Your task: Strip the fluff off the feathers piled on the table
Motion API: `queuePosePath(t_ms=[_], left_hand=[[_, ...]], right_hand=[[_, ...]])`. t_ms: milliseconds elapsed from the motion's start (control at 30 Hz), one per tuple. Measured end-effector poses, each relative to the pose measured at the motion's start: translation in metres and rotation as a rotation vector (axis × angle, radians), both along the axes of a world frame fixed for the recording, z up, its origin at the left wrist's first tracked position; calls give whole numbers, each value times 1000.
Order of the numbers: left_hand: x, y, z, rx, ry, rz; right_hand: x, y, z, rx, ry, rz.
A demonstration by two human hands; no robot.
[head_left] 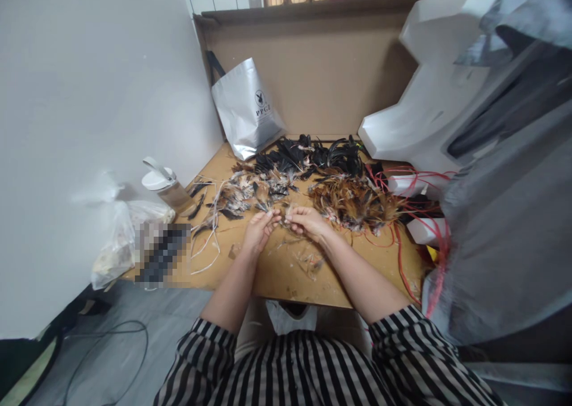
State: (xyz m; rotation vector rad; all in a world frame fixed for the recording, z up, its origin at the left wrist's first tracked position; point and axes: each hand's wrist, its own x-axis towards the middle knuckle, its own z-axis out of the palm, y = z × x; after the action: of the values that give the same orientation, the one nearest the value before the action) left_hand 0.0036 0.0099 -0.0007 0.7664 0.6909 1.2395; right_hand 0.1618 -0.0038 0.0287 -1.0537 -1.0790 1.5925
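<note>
Close together over the front of the table, both hands work at feathers. My left hand point(260, 231) is closed, thumb and fingertips pinching a small feather. A few centimetres to its right, my right hand point(309, 222) pinches a brownish feather point(285, 210) between thumb and forefinger. Just behind my left hand spreads a pile of mixed pale and brown feathers point(236, 194). A heap of golden-brown feathers point(357, 200) sits behind and right of my right hand. Black feathers point(330, 155) lie farthest back. Feather scraps point(309, 264) are scattered on the table in front.
A silver bag point(245, 111) leans at the back left of the table point(277, 281). On the left stand a white-lidded jug point(167, 188) and a knotted plastic bag point(117, 248). Red cords point(397, 257) tangle on the right, beside hanging grey cloth point(509, 215). White strings point(215, 233) lie left of my hands.
</note>
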Motion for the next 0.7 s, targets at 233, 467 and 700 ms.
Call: queuePosePath(t_ms=[233,467,700], left_hand=[[8,-5,2,14,212,-57],[7,-3,-1,15,173,-71],[6,-5,1,-27,136,-106]], right_hand=[[-15,3,-13,186,-103,-279],[-22,3,-18,301,-277,-308],[-11,0,-2,202,-16,-179]])
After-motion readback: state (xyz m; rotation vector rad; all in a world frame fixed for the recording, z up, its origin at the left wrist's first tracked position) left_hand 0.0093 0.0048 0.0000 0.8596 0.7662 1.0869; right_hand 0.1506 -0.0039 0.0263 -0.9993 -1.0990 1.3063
